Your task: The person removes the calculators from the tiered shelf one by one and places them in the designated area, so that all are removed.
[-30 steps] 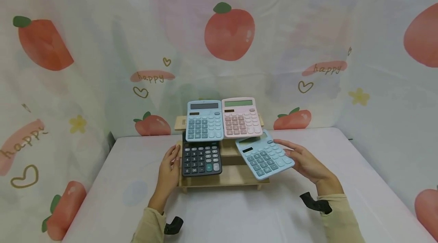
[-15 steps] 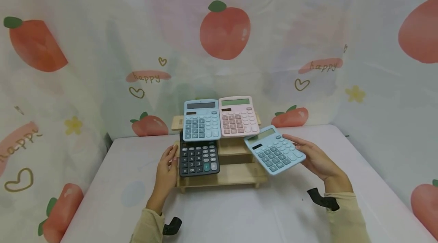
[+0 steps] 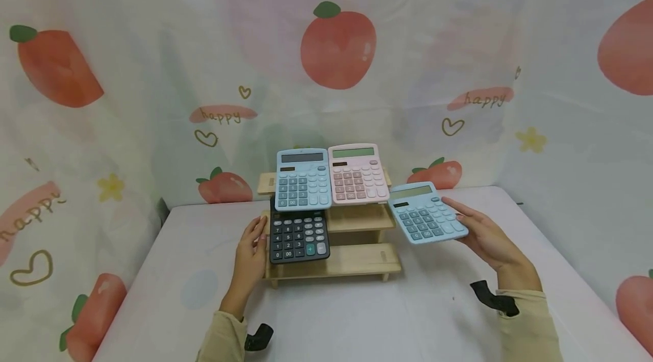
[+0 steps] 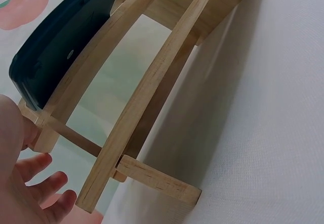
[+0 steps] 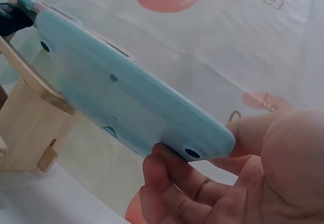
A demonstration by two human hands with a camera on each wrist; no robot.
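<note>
Calculator in light blue is in your right hand, which pinches it by its right edge, with fingertips against its back. You have it tilted in the air above the worktop, just beside the right end of the stepped wooden stand. Whether it touches the stand, you cannot tell.

Your left hand is at the stand's left end, its lower fingers spread loosely; whether its thumb and forefinger grip the board is unclear.

Before you on the top tier, a second blue calculator leans to the left of a pink calculator. Below the second blue one, partly covered by it, a black calculator leans on the stand, close to your left hand.
</note>
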